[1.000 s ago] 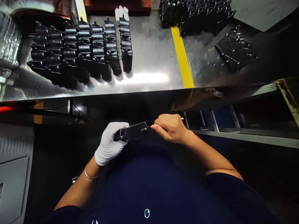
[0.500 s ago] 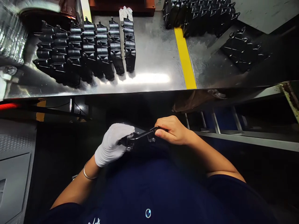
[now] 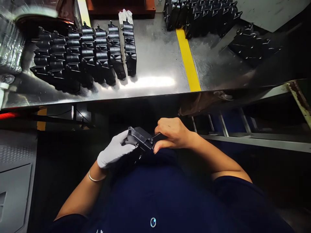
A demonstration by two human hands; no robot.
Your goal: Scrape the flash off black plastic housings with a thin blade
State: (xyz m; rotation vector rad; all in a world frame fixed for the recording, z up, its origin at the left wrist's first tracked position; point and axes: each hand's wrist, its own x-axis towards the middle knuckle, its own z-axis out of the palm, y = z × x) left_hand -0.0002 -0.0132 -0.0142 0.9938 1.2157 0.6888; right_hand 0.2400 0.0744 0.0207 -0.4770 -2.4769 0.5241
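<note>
My left hand [image 3: 113, 152], in a white glove, is closed around a black moulded plastic part [image 3: 138, 138] held in front of my body, below the table's edge. My bare right hand [image 3: 173, 132] is closed too, gripping the part's right end with a thin pale tool pinched in the fingers; its tip [image 3: 156, 136] touches the part. The part is tilted, its upper face turned toward me. Much of it is hidden by my fingers.
A steel table [image 3: 155, 64] lies ahead with rows of several identical black parts [image 3: 82, 55] at the left. A yellow stripe [image 3: 188, 60] crosses it. More black parts [image 3: 201, 14] are piled at the back right and others [image 3: 252, 45] at the far right. A metal frame [image 3: 243, 139] runs below right.
Both hands have turned the black part: it showed a flat side, then a thin edge, and now a broader tilted face. The hands stay in the same place.
</note>
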